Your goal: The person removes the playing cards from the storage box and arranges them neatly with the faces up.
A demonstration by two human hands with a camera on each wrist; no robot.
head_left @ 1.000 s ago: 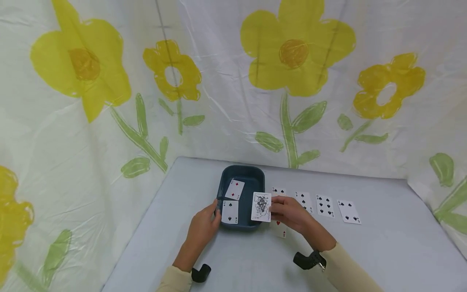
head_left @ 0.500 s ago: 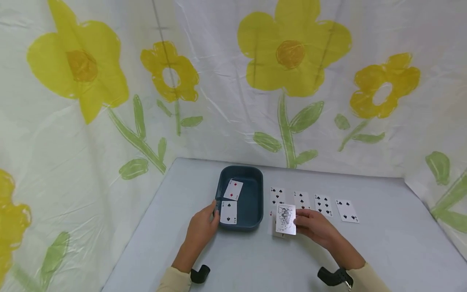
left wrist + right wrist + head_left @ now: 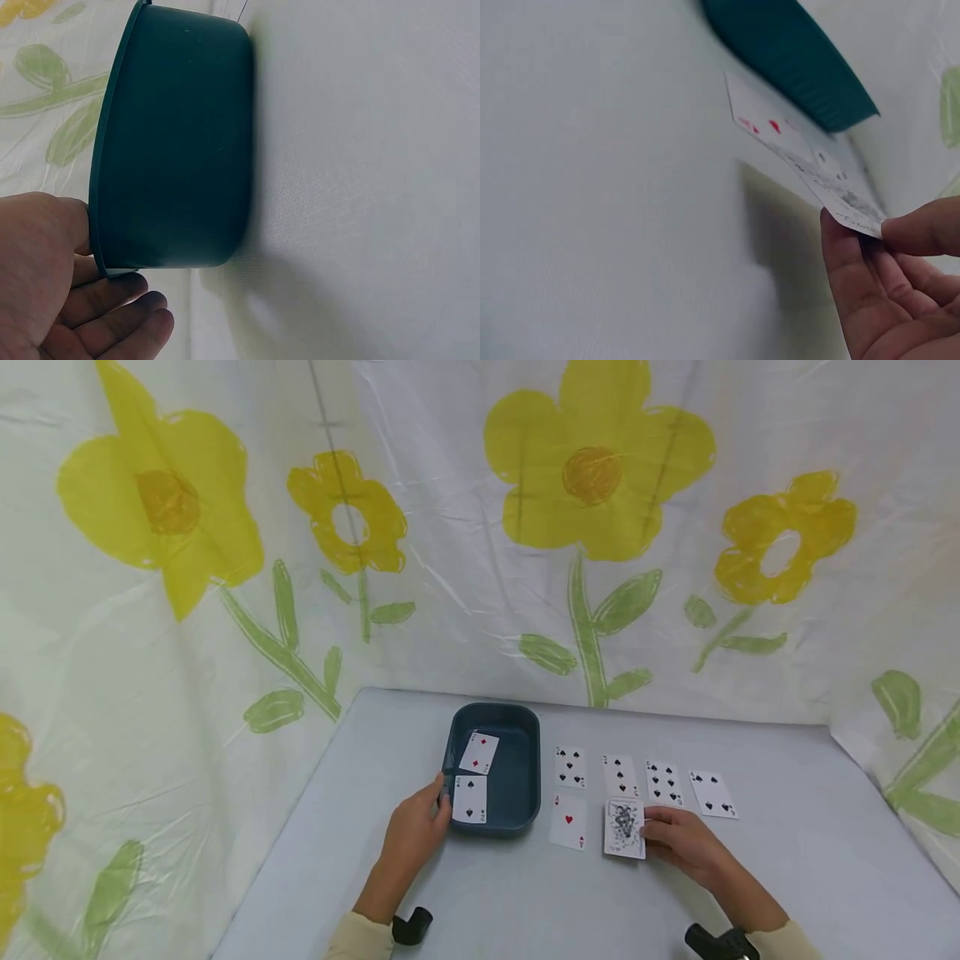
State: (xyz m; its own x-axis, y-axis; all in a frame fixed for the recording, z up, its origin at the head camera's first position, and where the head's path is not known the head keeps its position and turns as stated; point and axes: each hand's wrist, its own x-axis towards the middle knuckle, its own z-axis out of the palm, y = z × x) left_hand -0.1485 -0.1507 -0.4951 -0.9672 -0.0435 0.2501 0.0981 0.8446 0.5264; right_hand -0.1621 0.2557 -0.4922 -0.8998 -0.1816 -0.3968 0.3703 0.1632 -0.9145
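My left hand point(image 3: 415, 827) grips the left rim of a dark teal plastic tray point(image 3: 533, 777). In the left wrist view the thumb and fingers point(image 3: 112, 300) pinch the rim of that tray point(image 3: 172, 142). Two playing cards lie inside: a red diamond card point(image 3: 479, 752) and a black spade card point(image 3: 470, 799). My right hand point(image 3: 686, 843) pinches a joker card point(image 3: 624, 828) by its right edge, face up. The right wrist view has the joker point(image 3: 847, 199) between thumb and fingers, raised over its shadow. Left of it lies an ace of hearts point(image 3: 568, 822).
Behind the joker, a row of spade cards runs rightward: one beside the tray point(image 3: 570, 767), then cards further along point(image 3: 620, 776), point(image 3: 664, 783) and a last card point(image 3: 714, 794). The white table point(image 3: 525, 902) ends at a flowered cloth backdrop point(image 3: 450, 610).
My right hand has carried the joker from above the tray to the right, past the ace of hearts, which is now uncovered. The left hand stays on the tray's rim.
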